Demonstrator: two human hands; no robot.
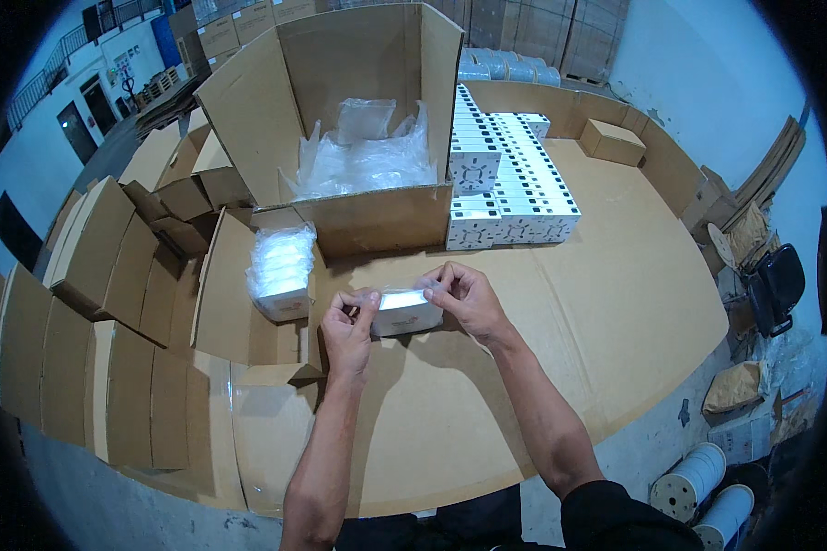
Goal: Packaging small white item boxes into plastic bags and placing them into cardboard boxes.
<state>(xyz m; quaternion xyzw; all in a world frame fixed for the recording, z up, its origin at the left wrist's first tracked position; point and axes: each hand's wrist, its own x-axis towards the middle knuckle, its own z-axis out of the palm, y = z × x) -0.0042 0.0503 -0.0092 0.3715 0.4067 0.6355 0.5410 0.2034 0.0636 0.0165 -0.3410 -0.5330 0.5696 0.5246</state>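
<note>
Several wrapped boxes [282, 268] stand inside a carton [222, 303].

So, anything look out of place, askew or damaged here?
Nothing looks clearly spilled or damaged. Most noticeable: in the big open carton left of the stacked white boxes, clear plastic bags lie crumpled, edges poking up unevenly, possibly just loose packing. The white box between the fingers looks intact.

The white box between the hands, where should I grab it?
Probably grip the white box by its two short ends, left hand from the left, right hand from the right: it's wider than tall, and its ends face sideways.
</note>
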